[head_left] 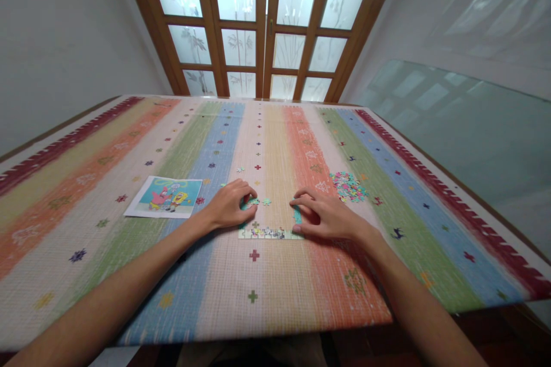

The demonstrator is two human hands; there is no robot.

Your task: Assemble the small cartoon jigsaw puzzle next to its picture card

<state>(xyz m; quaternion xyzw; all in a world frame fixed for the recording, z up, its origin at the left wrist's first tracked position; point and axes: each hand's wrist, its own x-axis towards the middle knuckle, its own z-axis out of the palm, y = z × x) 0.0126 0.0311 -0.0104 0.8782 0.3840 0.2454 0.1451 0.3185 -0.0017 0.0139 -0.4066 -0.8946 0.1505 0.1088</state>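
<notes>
A partly joined jigsaw puzzle [267, 233] lies flat on the table before me, its bottom row joined into a strip. My left hand [232, 205] curls over its left side, thumb and fingers around green-teal pieces [249, 203] there. On the other side, my right hand [323, 215] arches with fingers bent around a teal section [297, 215], the thumb at the strip's right end. A loose light-green piece [267, 202] lies between the hands. Another loose pale piece [240, 170] is farther back. The palms hide parts of both side sections.
A heap of loose puzzle pieces [348, 186] lies right of my right hand. To the left rests a cartoon reference picture [166, 198]. A striped tablecloth [275, 292] covers the table; wooden glass-paned doors [264, 23] stand beyond, with a glass panel [465, 120] at right.
</notes>
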